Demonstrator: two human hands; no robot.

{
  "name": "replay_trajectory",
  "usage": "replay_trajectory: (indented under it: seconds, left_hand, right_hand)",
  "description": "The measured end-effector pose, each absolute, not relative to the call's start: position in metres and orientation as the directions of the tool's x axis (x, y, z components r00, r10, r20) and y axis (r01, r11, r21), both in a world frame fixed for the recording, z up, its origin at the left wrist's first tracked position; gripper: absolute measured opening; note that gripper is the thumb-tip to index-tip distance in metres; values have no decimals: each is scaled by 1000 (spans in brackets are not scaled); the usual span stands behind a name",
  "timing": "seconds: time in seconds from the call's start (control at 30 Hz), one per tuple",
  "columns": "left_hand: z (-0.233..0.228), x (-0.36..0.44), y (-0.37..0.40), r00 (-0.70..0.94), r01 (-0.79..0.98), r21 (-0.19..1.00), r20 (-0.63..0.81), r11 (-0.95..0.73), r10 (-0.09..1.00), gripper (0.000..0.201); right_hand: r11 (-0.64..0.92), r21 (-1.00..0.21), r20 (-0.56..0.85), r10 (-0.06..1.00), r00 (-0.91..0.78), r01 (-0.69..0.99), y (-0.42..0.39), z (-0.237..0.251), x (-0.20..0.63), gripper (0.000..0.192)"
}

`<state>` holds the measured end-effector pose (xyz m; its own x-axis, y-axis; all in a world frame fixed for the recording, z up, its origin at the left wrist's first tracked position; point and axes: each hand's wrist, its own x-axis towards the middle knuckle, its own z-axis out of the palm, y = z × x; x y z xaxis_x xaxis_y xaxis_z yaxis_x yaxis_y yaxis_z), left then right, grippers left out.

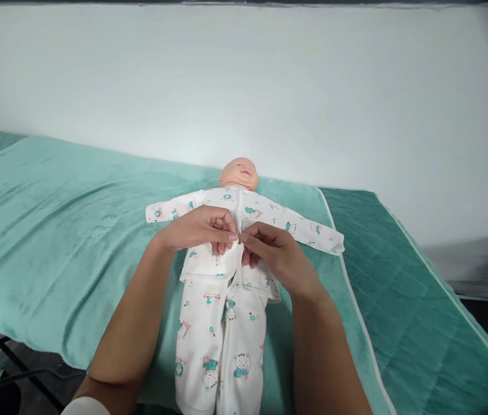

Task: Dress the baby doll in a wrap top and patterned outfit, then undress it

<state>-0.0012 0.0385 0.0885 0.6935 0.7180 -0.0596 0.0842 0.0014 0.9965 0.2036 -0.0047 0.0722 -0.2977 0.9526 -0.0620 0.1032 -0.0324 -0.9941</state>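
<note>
Wall: white wall (270, 86) is filling the upper half of the view, running behind everything from nine o'clock to three o'clock.
Bed: teal quilted mattress (421, 300) is showing at four o'clock, stretching out under the other things.
Blanket: plush green blanket (53, 230) is lying spread over the mattress, taking up the nine o'clock side and reaching under the doll; its pale edge is running down towards five o'clock.
Doll: baby doll (239, 172) is lying on its back on the blanket at the centre, head pointing to twelve o'clock, legs reaching to six o'clock, sleeves spreading towards nine and three o'clock.
Outfit: white printed suit (209, 323) is covering the doll from neck to feet, patterned with small teal animals; its front opening is running down the chest.
Left hand: left hand (196, 227) is resting on the doll's chest, coming in from seven o'clock, fingers curling in and pinching the left edge of the suit's front opening between thumb and fingertips.
Right hand: right hand (276, 253) is coming in from five o'clock, fingers bending and nipping the right edge of the opening; its fingertips are meeting those of the left hand at mid-chest.
Fastening: whatever small closure is sitting between the fingertips is too small to make out.
Floor: dark frame and floor are showing at eight o'clock, below the blanket's edge.
</note>
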Motion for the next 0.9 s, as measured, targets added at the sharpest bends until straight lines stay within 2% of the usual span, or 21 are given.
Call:
replay_trajectory:
  seconds: [0.17,0.37,0.53,0.7,0.9]
  left_hand:
    - [89,2,37,670,128,992,-81,-8,738,22]
    - [88,1,39,712,126,991,-55,-50,700,22]
    - [92,5,36,700,231,967,-88,-108,709,22]
    - [98,8,30,653,314,941,-121,-122,748,10]
    - [99,8,30,657,316,942,-130,-114,742,18]
  right_hand:
    - [-45,-997,-62,951,-304,63,-4,73,203,33]
    - [-85,-996,-80,952,-297,-2,-2,70,203,33]
    - [-85,-996,-79,954,-290,-9,-1,67,202,31]
    - [-79,-997,-71,955,-289,-14,-1,67,201,28]
    - [-70,-997,-75,956,-285,29,-1,67,202,27]
